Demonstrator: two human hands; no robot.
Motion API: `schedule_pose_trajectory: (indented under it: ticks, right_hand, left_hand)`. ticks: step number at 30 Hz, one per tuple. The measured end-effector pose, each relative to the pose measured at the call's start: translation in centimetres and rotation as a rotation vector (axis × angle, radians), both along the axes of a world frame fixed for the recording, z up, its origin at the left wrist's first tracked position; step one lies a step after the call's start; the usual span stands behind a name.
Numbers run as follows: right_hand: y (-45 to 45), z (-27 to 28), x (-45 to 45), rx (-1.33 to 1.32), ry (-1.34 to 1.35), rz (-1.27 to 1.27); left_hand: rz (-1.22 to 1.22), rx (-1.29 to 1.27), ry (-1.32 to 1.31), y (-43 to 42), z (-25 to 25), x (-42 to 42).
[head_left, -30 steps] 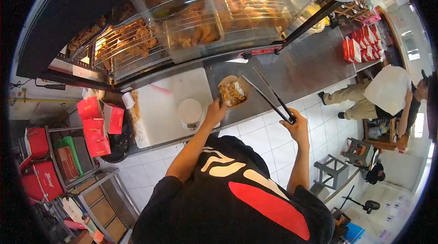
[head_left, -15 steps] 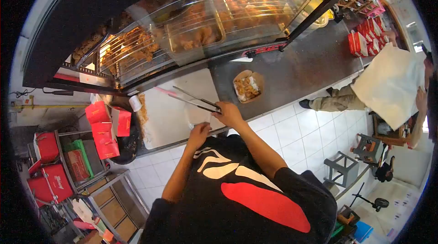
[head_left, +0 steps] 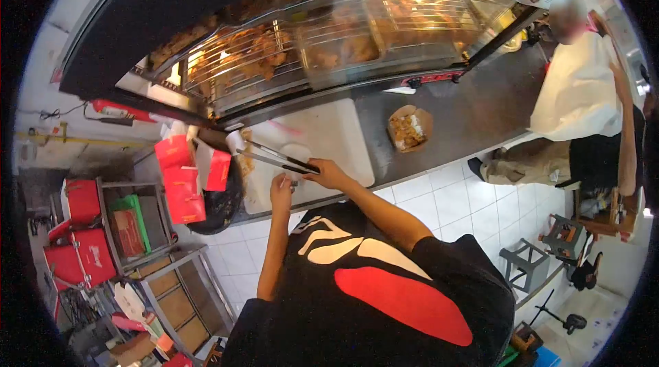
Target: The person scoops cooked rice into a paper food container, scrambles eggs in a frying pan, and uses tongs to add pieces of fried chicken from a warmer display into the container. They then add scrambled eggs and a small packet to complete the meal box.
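Note:
My right hand (head_left: 327,173) is closed round the handle end of metal tongs (head_left: 271,154), whose arms point left over the white tray (head_left: 343,140). Just left of it and lower, my left hand (head_left: 281,192) is closed near the tray's front edge; what it holds, if anything, is too small to name. A white round scale (head_left: 296,154) lies partly hidden behind the tongs and hands. Out of reach of both hands, an open paper box (head_left: 410,128) of fried food with white sauce stands on the dark counter (head_left: 473,103). A white cup (head_left: 235,141) lies by the tongs' tips.
A glass-fronted warmer (head_left: 322,38) with fried pieces on racks and trays spans the back. Red boxes (head_left: 184,195) stand left, above a dark pan (head_left: 223,209). At the right, a person in a white apron (head_left: 580,89) stands by the counter. Grey stools (head_left: 525,265) stand lower right.
My hands have gone left from the food box to the tray's left part, and the tongs now point left. The person at the right has moved up to the counter.

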State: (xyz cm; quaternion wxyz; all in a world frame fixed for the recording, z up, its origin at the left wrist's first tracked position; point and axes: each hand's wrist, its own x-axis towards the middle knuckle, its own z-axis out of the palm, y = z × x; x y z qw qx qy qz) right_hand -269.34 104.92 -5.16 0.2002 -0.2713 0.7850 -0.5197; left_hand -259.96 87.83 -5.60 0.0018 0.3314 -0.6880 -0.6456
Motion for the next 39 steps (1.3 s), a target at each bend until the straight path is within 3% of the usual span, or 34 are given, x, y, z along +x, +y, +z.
schedule_pose_trajectory:
  ticks: [1, 4, 6, 9, 11, 13, 16, 17, 19, 21, 24, 25, 28, 30, 33, 36, 38, 39]
  right_hand:
    - [-1.1, -0.4, 0.1, -0.134, -0.053, -0.027]
    - [-1.4, -0.6, -0.5, -0.029, 0.184, -0.117]
    - [0.5, 0.4, -0.4, 0.07, 0.154, -0.196]
    - [3.1, -6.7, 0.1, 0.321, 0.403, -0.294]
    - [3.0, -2.2, 0.7, 0.408, 0.182, -0.386]
    - [2.2, -2.4, 1.1, 0.521, 0.234, -0.424]
    - [0.2, 1.5, 2.6, 0.45, 0.344, -0.637]
    - [-0.6, 2.0, 2.5, 0.33, 0.333, -0.602]
    - [-2.1, 2.7, 3.6, 0.112, 0.285, -0.527]
    - [-3.3, 6.0, 4.7, 0.093, 0.37, -0.264]
    - [-3.5, 8.7, 7.6, 0.214, 0.418, -0.243]
    - [-2.3, 7.4, 7.4, 0.209, 0.491, -0.251]
    - [4.4, 3.2, 4.3, 0.511, 0.463, -0.23]
    - [9.7, 4.4, 2.6, 0.524, 0.526, -0.583]
    - [17.5, 5.2, -0.2, 0.494, 0.547, -0.823]
    - [22.2, 7.1, -1.8, 0.502, 0.524, -0.742]
    - [24.6, 7.3, -2.4, 0.452, 0.543, -0.706]
    - [25.5, 7.4, -2.7, 0.414, 0.558, -0.747]
  left_hand:
    - [0.026, 0.054, 0.011, -1.2, 0.1, 0.3]
    - [0.062, 0.031, 0.007, -3.2, 0.7, 1.0]
    - [0.064, 0.067, 0.027, -4.0, 0.7, 1.7]
    - [0.0, 0.185, 0.056, -4.4, -0.9, 2.7]
    - [-0.02, 0.252, 0.061, -3.7, -0.2, 2.8]
    - [-0.057, 0.271, 0.019, -2.1, 2.4, 2.5]
    - [-0.319, 0.145, -0.079, -2.7, 4.1, 2.1]
    - [-0.307, 0.154, -0.122, -2.3, 4.1, 1.5]
    - [-0.239, 0.415, -0.065, -2.0, 3.0, 0.3]
    - [-0.077, 0.646, -0.136, 0.1, 3.6, -1.1]
    - [-0.504, 0.852, 0.229, 2.3, 6.8, -3.2]
    - [-0.322, 1.186, 0.007, 2.0, 5.1, -4.1]
    - [-0.218, 1.257, -0.089, 4.0, 12.3, -3.6]
    - [-0.289, 1.05, 0.076, 4.0, 11.1, -4.4]
    - [-0.174, 0.594, 0.361, 4.1, 9.3, -8.8]
    - [0.13, 0.087, 0.68, 5.2, 15.4, -16.1]
    - [0.319, -0.122, 0.854, 7.6, 20.5, -19.6]
    - [0.303, -0.1, 0.875, 7.2, 20.6, -21.6]
